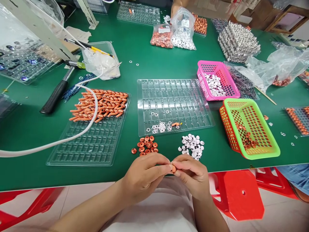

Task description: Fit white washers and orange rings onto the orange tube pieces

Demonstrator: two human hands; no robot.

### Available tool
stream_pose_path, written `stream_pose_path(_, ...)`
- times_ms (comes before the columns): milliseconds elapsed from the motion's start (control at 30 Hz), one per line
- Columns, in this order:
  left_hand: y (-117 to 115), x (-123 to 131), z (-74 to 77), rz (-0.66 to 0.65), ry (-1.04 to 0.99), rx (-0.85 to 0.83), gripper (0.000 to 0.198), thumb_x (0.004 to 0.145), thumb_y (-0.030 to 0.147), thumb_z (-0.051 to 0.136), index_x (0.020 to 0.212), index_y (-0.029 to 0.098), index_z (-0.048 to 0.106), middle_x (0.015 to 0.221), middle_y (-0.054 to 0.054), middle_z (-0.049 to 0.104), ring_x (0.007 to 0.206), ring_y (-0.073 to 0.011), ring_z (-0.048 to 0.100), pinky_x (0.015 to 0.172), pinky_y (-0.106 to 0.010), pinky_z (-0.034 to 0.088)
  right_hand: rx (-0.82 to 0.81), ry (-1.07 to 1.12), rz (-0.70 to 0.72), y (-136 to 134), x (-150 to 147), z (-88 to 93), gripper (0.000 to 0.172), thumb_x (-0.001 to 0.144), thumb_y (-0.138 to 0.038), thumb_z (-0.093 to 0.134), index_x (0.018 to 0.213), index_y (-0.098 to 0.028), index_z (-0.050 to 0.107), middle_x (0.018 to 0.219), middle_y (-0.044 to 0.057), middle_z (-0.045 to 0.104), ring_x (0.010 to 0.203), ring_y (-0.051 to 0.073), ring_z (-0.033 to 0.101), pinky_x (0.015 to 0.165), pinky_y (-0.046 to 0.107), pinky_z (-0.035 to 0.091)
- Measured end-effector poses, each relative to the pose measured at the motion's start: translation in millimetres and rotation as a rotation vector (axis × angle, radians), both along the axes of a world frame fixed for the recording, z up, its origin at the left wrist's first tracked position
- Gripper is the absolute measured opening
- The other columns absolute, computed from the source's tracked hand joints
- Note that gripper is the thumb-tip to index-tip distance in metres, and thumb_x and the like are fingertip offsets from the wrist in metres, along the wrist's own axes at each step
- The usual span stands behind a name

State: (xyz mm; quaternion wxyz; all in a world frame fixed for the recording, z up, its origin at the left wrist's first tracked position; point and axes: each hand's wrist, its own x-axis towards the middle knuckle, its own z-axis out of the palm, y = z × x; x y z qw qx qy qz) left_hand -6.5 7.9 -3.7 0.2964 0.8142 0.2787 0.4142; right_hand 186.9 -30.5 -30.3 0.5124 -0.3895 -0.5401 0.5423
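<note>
My left hand and my right hand meet at the near edge of the green table, fingers pinched together on one small orange part. Just beyond the hands lie a small heap of orange ring-shaped parts and a heap of white round parts. Behind those sits a clear compartment tray holding some small white rings and one orange piece near its front edge.
Left: a clear tray piled with orange pins, a white hose, a hammer. Right: a green-and-orange basket, a pink basket. Far side: bagged parts, another person's hand. Red stools below.
</note>
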Motion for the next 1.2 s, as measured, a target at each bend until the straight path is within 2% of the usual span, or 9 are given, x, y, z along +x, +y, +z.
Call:
stream_pose_path(267,-2,-1,-3.7,0.019,-0.013,0.017,0.025,0.086,0.002,0.054,0.104,0.016,0.063,0.088,-0.007,0.071,0.082,-0.0144,0.067,0.070,-0.025,0.057,0.042,-0.029,-0.011,-2,-3,1.2,0.043,0.084,-0.005,0.064,0.115,-0.034,0.067,0.094,0.005,0.070,0.086,0.018,0.065,0.067,0.030,0.056)
stream_pose_path(533,-3,1,-3.6,0.031,0.005,0.036,0.031,0.087,0.002,0.050,0.112,0.017,0.061,0.091,-0.009,0.072,0.086,-0.0163,0.068,0.072,-0.028,0.058,0.066,-0.111,-0.081,-5,-4,-2.0,0.039,0.085,-0.007,0.063,0.113,-0.033,0.067,0.095,0.005,0.069,0.085,0.018,0.066,0.068,0.032,0.057)
stream_pose_path(867,-7,4,-11.6,0.124,-0.014,0.047,0.030,0.084,0.000,0.054,0.109,0.016,0.060,0.092,-0.009,0.068,0.083,-0.0146,0.066,0.072,-0.028,0.058,0.142,-0.209,-0.160,-6,-13,1.7,0.045,0.084,-0.001,0.058,0.117,-0.031,0.064,0.098,0.006,0.068,0.088,0.018,0.065,0.072,0.032,0.056)
stream_pose_path(1067,-10,4,-12.7,0.129,-0.039,0.045,0.035,0.082,-0.004,0.056,0.110,0.016,0.060,0.094,-0.010,0.066,0.085,-0.0153,0.065,0.072,-0.028,0.057,0.142,-0.221,-0.119,-6,-14,2.7,0.047,0.084,-0.003,0.061,0.122,-0.031,0.061,0.102,0.006,0.066,0.089,0.019,0.064,0.075,0.035,0.055)
stream_pose_path(1200,-12,5,-13.4,0.123,-0.041,0.049,0.034,0.081,-0.003,0.058,0.110,0.015,0.060,0.095,-0.011,0.066,0.086,-0.0161,0.064,0.071,-0.028,0.057,0.162,-0.226,-0.139,-5,-13,3.2,0.045,0.083,-0.001,0.062,0.118,-0.030,0.063,0.098,0.005,0.067,0.089,0.018,0.064,0.076,0.034,0.054)
